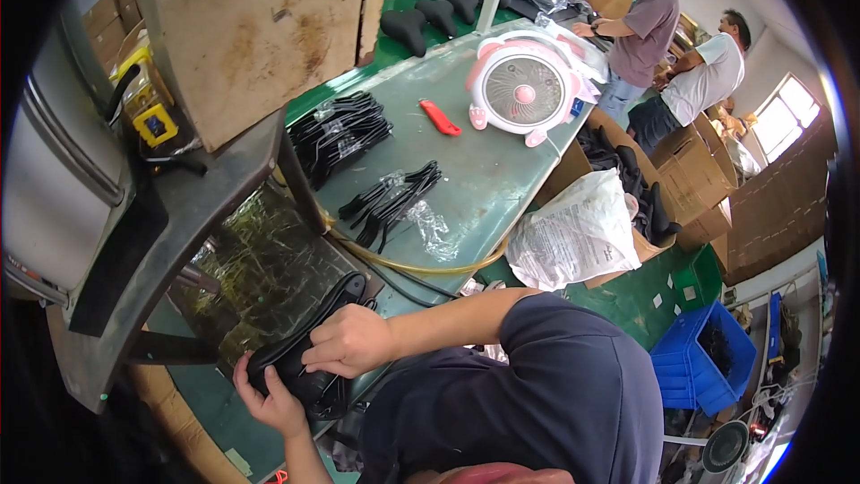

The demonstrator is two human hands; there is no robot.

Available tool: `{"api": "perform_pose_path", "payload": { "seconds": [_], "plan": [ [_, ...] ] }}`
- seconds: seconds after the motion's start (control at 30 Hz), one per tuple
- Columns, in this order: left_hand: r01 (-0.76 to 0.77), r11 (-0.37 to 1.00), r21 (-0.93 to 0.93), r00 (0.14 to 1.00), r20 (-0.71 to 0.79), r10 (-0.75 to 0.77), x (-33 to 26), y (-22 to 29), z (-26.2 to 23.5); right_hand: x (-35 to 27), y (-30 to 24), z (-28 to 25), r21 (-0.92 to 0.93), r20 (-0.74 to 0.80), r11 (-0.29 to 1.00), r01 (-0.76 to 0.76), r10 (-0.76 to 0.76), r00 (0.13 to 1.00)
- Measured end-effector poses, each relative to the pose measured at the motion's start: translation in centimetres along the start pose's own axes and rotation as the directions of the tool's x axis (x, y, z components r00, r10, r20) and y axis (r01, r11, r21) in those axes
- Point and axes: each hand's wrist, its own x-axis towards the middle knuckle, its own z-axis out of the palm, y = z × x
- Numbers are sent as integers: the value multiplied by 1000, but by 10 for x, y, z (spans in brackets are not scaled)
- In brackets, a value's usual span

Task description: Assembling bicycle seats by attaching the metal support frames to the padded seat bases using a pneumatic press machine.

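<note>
A black bicycle saddle lies tilted at the lower middle, its narrow end pointing up and right. My left hand grips its near left edge, fingers on the outer side and thumb across the top. Closed fingers of my right hand press or pinch at the middle of the saddle; what lies under the fingertips is hidden. Just behind the saddle is a dark, film-covered surface with yellowish streaks.
Bundles of bent black rods and a red-handled tool lie on the green table, beside a pink fan. A worn machine housing stands left. More saddles lie behind. Two people work at back right, near boxes and a white sack.
</note>
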Motion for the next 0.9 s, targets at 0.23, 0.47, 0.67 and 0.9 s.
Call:
{"api": "perform_pose_path", "payload": {
  "seconds": [0.23, 0.47, 0.67, 0.9],
  "plan": [
    [-59, 998, 36, 998, -8, 59, 5, 1, 3, 2, 5, -3, 35, -47, 999, 5, -4, 999],
    [-73, 992, 107, 997, -20, 75, 4, 13, 3, 2, 6, -7, 61, -26, 998, 11, -9, 1000],
    [-161, 983, 83, 985, -47, 165, 7, 10, 6, -6, 9, 6, 26, 1, 1000, -15, 15, 1000],
    [-182, 983, -40, 981, -72, 179, 11, 7, 5, -3, 10, 10, 33, 14, 999, -4, 3, 1000]
  ]
}}
